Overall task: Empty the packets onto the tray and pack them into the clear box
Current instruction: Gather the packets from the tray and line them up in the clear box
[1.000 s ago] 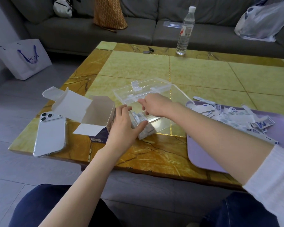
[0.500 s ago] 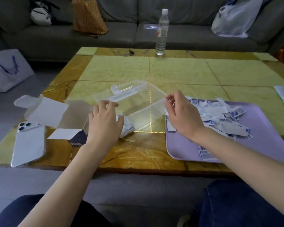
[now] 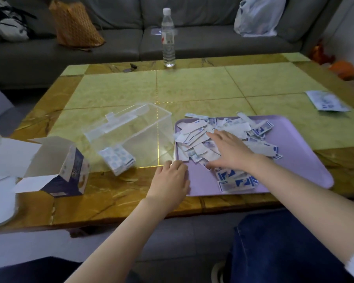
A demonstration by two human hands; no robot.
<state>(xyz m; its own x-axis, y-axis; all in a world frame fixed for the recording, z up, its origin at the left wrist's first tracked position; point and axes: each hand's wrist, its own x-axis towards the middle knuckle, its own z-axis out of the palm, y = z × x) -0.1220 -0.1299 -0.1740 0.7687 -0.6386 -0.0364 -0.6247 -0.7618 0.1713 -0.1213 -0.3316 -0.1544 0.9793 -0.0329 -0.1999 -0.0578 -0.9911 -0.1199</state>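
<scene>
A lilac tray (image 3: 298,160) lies on the table at the right and carries a heap of small white-and-blue packets (image 3: 229,129). My right hand (image 3: 231,152) lies flat on that heap, fingers spread. My left hand (image 3: 170,180) rests palm down at the tray's near left corner, fingers relaxed, holding nothing. Left of the tray the clear box (image 3: 131,131) stands tilted with its lid open; a stack of packets (image 3: 118,160) sits in its lower corner.
An opened cardboard carton (image 3: 63,170) lies at the left on the yellow tiled table (image 3: 192,88). A water bottle (image 3: 168,37) stands at the far edge. A flat white pouch (image 3: 325,101) lies far right. A grey sofa with bags is behind.
My left hand has let go of the clear box and moved right to the tray's corner. My right hand has gone from the box to flat on the packet heap.
</scene>
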